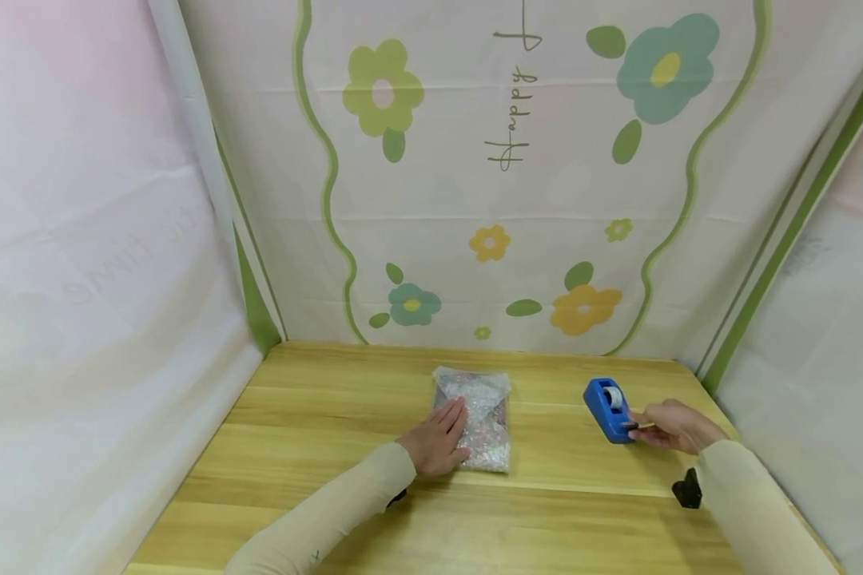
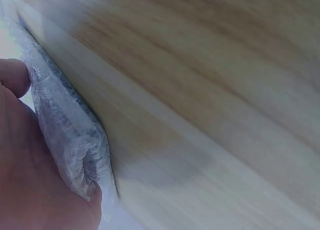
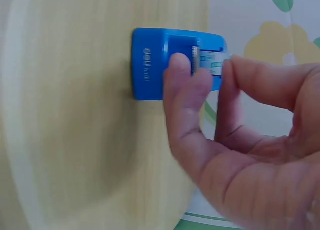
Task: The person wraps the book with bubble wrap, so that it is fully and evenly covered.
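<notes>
A flat package in clear bubble wrap (image 1: 491, 431) lies on the wooden table in the head view. My left hand (image 1: 437, 441) rests on its left part, fingers straight and pressing the wrap down. The left wrist view shows the folded end of the bubble wrap (image 2: 75, 135) beside the hand. Off to the right stands a blue tape dispenser (image 1: 606, 411) with a roll of clear tape (image 1: 614, 398). At its front end, my right hand (image 1: 672, 426) has thumb and index finger pinched together on the tape; the strip itself is barely visible. Two other fingers (image 3: 182, 90) extend over the dispenser.
The wooden table (image 1: 316, 447) ends at a flower-printed cloth backdrop (image 1: 446, 200), with cloth walls on both sides. Under the right wrist a small black piece (image 1: 687, 489) shows, and another dark bit peeks out below the left sleeve (image 1: 338, 499).
</notes>
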A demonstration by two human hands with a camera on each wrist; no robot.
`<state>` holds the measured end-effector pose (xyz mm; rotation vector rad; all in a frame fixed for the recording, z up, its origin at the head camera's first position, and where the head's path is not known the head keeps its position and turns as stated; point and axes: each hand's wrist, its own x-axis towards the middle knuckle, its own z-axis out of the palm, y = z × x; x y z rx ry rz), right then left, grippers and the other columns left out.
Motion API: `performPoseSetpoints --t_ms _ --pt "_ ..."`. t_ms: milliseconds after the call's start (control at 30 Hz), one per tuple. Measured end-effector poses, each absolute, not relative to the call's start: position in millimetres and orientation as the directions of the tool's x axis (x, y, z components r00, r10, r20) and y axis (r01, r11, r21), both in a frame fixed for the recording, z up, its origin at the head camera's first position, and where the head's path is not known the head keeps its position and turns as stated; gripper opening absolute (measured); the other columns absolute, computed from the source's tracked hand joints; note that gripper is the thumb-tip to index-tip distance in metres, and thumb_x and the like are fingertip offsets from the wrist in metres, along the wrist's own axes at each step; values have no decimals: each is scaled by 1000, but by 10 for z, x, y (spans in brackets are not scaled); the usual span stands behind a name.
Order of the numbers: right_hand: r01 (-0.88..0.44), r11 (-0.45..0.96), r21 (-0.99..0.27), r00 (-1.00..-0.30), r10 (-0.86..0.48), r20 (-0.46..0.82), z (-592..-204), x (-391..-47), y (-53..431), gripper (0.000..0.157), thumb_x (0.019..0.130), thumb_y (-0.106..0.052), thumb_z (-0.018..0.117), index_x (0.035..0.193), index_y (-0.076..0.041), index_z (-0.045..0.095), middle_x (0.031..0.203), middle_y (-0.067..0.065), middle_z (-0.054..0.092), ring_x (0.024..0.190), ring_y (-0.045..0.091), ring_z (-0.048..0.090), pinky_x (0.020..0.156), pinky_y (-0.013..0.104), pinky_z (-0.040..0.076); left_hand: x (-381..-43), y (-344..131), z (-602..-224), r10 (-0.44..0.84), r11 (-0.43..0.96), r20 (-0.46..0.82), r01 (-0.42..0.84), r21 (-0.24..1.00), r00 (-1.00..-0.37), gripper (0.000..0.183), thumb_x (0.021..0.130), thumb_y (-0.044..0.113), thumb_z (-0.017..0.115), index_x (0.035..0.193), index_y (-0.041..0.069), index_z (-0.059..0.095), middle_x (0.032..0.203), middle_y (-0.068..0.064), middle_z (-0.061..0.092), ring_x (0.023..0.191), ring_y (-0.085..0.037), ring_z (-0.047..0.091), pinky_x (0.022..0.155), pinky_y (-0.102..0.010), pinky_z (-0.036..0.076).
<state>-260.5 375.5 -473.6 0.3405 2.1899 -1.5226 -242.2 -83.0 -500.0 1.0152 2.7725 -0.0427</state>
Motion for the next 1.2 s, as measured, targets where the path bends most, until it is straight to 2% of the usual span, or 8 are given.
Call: performPoseSetpoints --t_ms 300,400,600,700,833,900,1033,1200 --pt "384 240 -892 -905 -96 -415 -4939 -2463 3878 41 109 -6 53 137 23 53 103 3 80 92 9 76 85 24 62 -2452 -836 -5052 640 764 -188 643 49 -745 73 114 46 34 168 0 16 179 -17 9 167 -32 12 135 -45 21" --pt "362 239 -901 -914 -98 -393 -4997 -2421 3905 41 109 -6 53 137 24 53 105 3 80 95 8 75 87 25 62 -2456 -829 -5065 643 760 -189 649 38 -742 74 114 46 33 169 0 15 179 -17 9 167 -32 11 135 -45 20" --pt "334 223 -916 -920 -135 -368 -5063 -2347 3948 48 109 -9 53 143 24 47 124 11 77 106 4 73 98 28 60 -2449 -830 -5065 638 767 -198 638 75 -744 74 115 46 31 169 1 12 179 -17 5 167 -32 8 136 -43 18" --pt "311 151 -938 -924 -185 -336 -5104 -2307 3968 39 108 -6 52 138 19 56 128 11 76 108 4 73 100 25 59 -2443 -835 -5056 635 770 -195 632 82 -748 73 115 46 31 169 1 12 179 -17 5 167 -32 8 136 -43 18" --pt "300 17 -954 -918 -267 -293 -5161 -2250 3986 24 108 -1 51 120 12 68 124 2 77 110 3 73 99 21 58 -2438 -842 -5041 638 768 -192 636 78 -746 73 115 46 32 169 0 13 179 -18 7 167 -33 9 135 -44 19" --pt "309 -32 -951 -913 -290 -287 -5176 -2226 3986 23 108 -1 51 118 10 68 123 0 77 110 2 73 99 22 58 -2438 -843 -5034 638 767 -191 637 78 -746 73 114 45 33 169 0 14 179 -18 8 167 -33 10 135 -45 19" --pt "333 -24 -942 -911 -267 -315 -5159 -2191 3982 28 109 -6 49 123 8 69 116 -1 79 106 6 74 96 23 59 -2440 -842 -5026 637 768 -191 635 80 -746 73 114 45 33 169 0 15 179 -18 8 167 -34 10 135 -45 20" --pt "395 51 -917 -901 -174 -397 -5127 -2175 3972 28 110 -12 49 119 2 71 101 0 76 91 8 70 80 21 59 -2449 -841 -5024 638 767 -197 636 84 -744 74 115 46 31 169 0 12 179 -18 6 167 -33 8 135 -45 19"
